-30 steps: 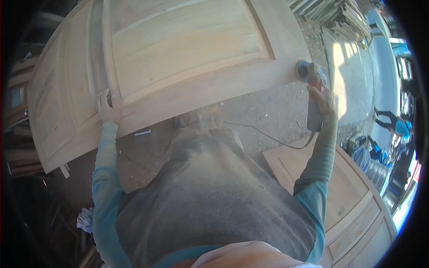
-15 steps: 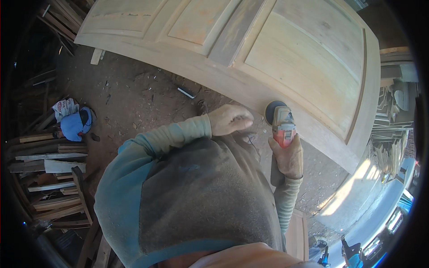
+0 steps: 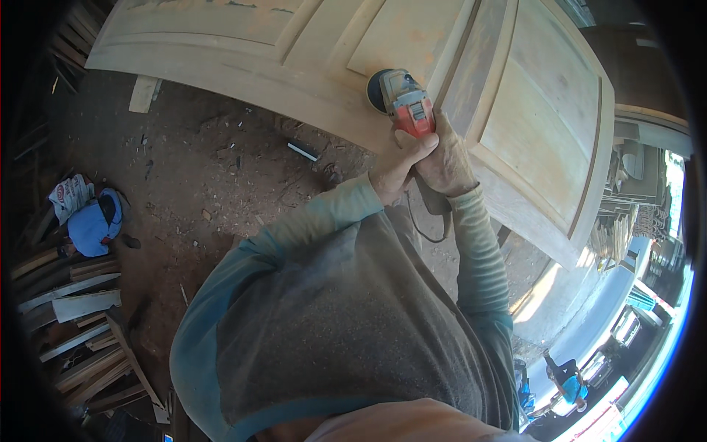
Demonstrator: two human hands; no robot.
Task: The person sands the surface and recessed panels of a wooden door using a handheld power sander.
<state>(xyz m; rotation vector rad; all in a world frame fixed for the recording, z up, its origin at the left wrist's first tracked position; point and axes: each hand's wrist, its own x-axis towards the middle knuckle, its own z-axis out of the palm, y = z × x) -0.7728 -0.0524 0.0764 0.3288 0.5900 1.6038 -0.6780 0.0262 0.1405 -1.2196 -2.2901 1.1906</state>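
A red and grey angle grinder [image 3: 412, 110] with a round sanding disc [image 3: 378, 91] is in both hands. The disc sits against or just over the near rail of a pale wooden panel door [image 3: 324, 103]; contact cannot be told. My right hand [image 3: 448, 158] is wrapped round the grinder's body from the right. My left hand [image 3: 400, 166] closes on the tool's rear from the left, its thumb lying beside the red housing and its other fingers partly hidden. A dark cord loop [image 3: 434, 234] hangs below the hands.
The door has raised panels and rests on a wooden support [image 3: 143, 94] at its far left. Lumber pieces [image 3: 88, 306] are stacked at the left, near a crouching person in blue [image 3: 96, 225]. A small white-edged object [image 3: 302, 151] lies on the dirt floor [image 3: 199, 169]. Another person [image 3: 568, 379] is at lower right.
The grinder has moved left and farther onto the door, toward the middle rail. My left hand, earlier off the tool beside my body, has come onto it next to my right hand.
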